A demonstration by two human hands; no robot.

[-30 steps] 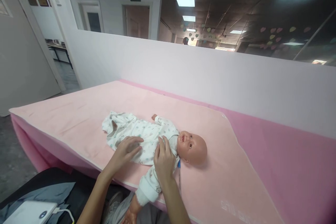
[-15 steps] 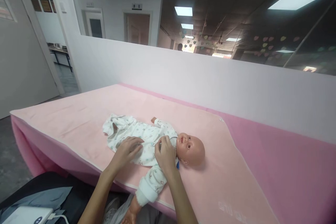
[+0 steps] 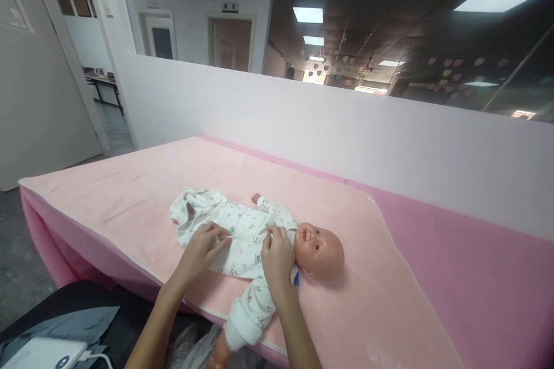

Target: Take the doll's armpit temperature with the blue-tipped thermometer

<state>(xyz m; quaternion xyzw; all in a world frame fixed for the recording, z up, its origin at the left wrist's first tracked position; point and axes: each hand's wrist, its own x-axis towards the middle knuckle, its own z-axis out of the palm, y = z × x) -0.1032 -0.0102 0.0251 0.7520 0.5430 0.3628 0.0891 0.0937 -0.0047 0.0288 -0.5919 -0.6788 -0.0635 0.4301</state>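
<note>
A baby doll [image 3: 322,251] lies on its back, its head to the right, dressed in a white patterned baby garment [image 3: 242,225]. At the waist, my left hand [image 3: 205,245] pinches a thin white edge or tie of the garment, pulled taut from its fingertips. Near the chest and collar, my right hand [image 3: 277,256] has its fingers closed on the garment front; exactly what they pinch is partly hidden. One doll sleeve [image 3: 253,305] reaches toward me below my right wrist and hangs over the table edge. A bit of blue shows under the doll's neck.
A pale pink blanket [image 3: 142,170] covers the table, over a darker pink cloth [image 3: 454,225]. Behind stands a white wall [image 3: 346,127] with a window above. At lower left, a white device [image 3: 45,353] with a cable rests on dark and grey fabric.
My left hand has drawn back slightly toward the left, its fingers now pinched on the garment's edge. The view has shifted a little; my right hand stays at the chest.
</note>
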